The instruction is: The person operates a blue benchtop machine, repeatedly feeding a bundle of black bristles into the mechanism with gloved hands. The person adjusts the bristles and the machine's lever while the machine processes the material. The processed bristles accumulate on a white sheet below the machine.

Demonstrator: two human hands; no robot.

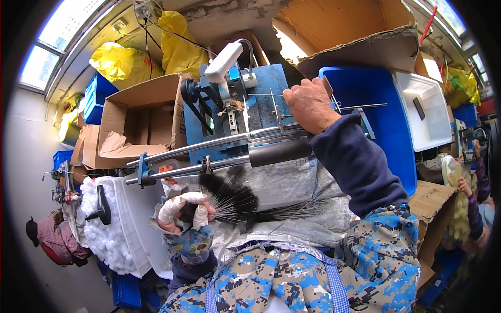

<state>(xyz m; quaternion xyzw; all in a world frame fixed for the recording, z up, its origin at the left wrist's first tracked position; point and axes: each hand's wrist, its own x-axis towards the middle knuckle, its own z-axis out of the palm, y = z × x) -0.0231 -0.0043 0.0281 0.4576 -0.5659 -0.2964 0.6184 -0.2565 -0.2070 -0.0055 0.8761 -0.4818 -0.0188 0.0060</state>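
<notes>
My left hand (182, 213), its fingers wrapped in white tape, is curled closed beside a bundle of thin wire-stemmed black brushes (228, 194). The wire ends fan out from its fingertips, and a dark part shows between the fingers. My right hand (312, 104) is closed at the right side of a blue bench machine (266, 112), with a thin wire (269, 94) running from its fingers towards the machine's middle. Two metal rails (219, 140) cross in front of the machine, and a dark sleeve (279, 152) sits on the nearer one. More wires (297, 209) lie across my lap.
An open cardboard box (138, 115) stands left of the machine, a blue bin (389, 141) and a white tub (424, 112) right of it. White fluffy pieces (102, 235) fill a white crate (136, 224) at left. Another person's hand (463, 186) shows at far right.
</notes>
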